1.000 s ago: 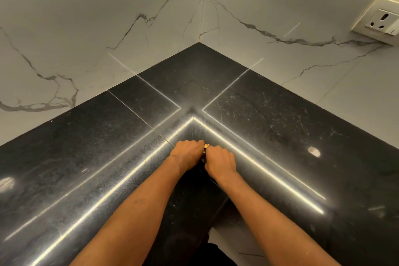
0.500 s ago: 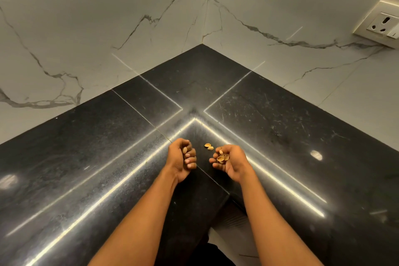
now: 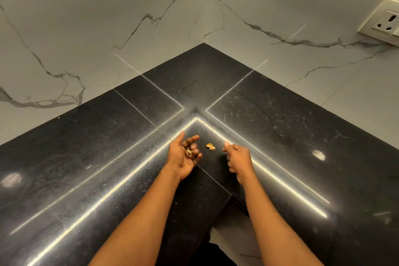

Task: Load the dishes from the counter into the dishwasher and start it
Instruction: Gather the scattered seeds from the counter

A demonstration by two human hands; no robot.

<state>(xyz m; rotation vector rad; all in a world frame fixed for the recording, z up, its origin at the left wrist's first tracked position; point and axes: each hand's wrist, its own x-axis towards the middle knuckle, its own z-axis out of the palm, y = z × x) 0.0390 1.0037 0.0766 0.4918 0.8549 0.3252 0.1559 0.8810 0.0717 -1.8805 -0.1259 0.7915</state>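
— Black stone, this L-shaped tabletop (image 3: 280, 136). How many shells are there?
— Two nut shells (image 3: 210, 147) lie on it side by side, between the hands, long axes about left to right. Shell pieces (image 3: 189, 154) sit in the left hand (image 3: 181, 157); I cannot count them.
— And the room?
— The inner front edge is near. The stone runs wide to two marble walls (image 3: 86, 28).
— Fingers?
— Left ones curl loosely over the pieces, palm up. The right hand (image 3: 238, 158) curls them in, thumb up.
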